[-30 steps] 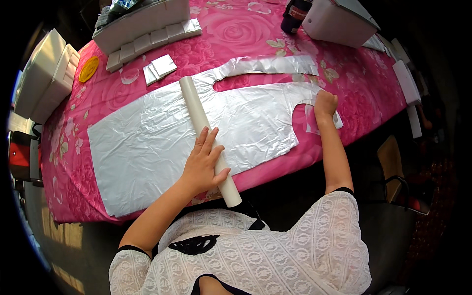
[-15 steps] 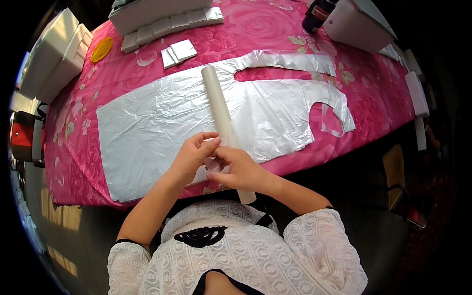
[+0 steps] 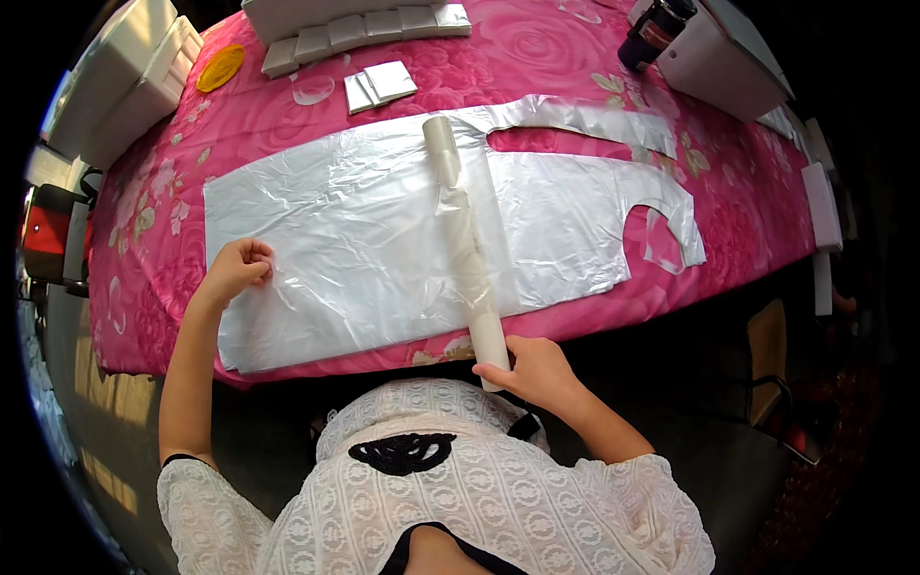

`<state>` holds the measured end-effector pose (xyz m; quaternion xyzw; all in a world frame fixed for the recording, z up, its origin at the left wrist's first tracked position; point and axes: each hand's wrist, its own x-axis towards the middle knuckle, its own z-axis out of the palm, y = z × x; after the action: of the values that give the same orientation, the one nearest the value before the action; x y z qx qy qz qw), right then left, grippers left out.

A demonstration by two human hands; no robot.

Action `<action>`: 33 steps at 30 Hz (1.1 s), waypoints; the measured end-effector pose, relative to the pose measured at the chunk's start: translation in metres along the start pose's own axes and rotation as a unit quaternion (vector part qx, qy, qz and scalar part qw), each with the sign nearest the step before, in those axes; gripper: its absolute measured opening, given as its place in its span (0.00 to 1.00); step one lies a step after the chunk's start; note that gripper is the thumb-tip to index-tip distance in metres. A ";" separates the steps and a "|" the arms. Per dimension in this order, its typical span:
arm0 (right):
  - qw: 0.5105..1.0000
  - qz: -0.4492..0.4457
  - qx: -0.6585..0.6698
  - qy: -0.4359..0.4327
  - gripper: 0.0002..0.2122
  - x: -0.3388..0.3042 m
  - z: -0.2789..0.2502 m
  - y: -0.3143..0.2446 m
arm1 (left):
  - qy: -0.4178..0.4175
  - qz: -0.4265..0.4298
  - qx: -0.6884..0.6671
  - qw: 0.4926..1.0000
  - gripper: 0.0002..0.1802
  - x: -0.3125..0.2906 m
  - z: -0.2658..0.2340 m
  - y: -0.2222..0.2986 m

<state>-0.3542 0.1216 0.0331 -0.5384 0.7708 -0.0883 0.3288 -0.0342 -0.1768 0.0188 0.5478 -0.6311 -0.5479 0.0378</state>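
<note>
One end of the pale roll [image 3: 487, 335], the nearer, is clasped between the thumb and fingers of the right hand [image 3: 539, 372]. To the left of the roll, the left hand [image 3: 233, 271] is held over the silver sheet [image 3: 561, 216], its fingers curled and its fingertips pinched on clear film [image 3: 326, 287], by which part of the sheet is covered. The roll is laid crosswise over the sheet, its near end jutting past the edge of the pink, flowered worktop [image 3: 747, 201]. To the right of the roll, the sheet is cut into strips around openings. Beyond the roll's far end, to the left, small silver packets [image 3: 390, 81] are overlapped, a row of pale packets [image 3: 347, 34] being ranged behind them. Farther left of the roll, a yellow disc [image 3: 220, 69] is set near white boxes [image 3: 110, 77]; far to its right, a dark cup [image 3: 655, 36] is stood beside a white box [image 3: 724, 72].
</note>
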 end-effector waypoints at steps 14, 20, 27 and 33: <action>0.995 0.058 0.085 -0.007 0.17 -0.004 -0.016 0.012 | 0.257 0.207 0.487 0.809 0.15 -0.014 0.000 0.044; 0.993 0.051 0.107 0.018 0.18 -0.004 -0.010 0.013 | 0.104 0.451 0.231 0.856 0.26 -0.010 0.164 0.091; 0.994 0.045 0.101 -0.005 0.21 -0.004 -0.011 0.017 | 0.079 0.424 0.285 0.856 0.34 0.009 0.238 0.080; 0.991 -0.015 0.129 0.032 0.20 0.049 -0.043 0.017 | 0.082 0.404 0.387 0.825 0.39 0.007 0.241 0.081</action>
<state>-0.4038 0.0759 0.0379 -0.5001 0.7550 -0.2088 0.3692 -0.2453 -0.0415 -0.0213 0.2562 -0.9508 -0.1475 0.0922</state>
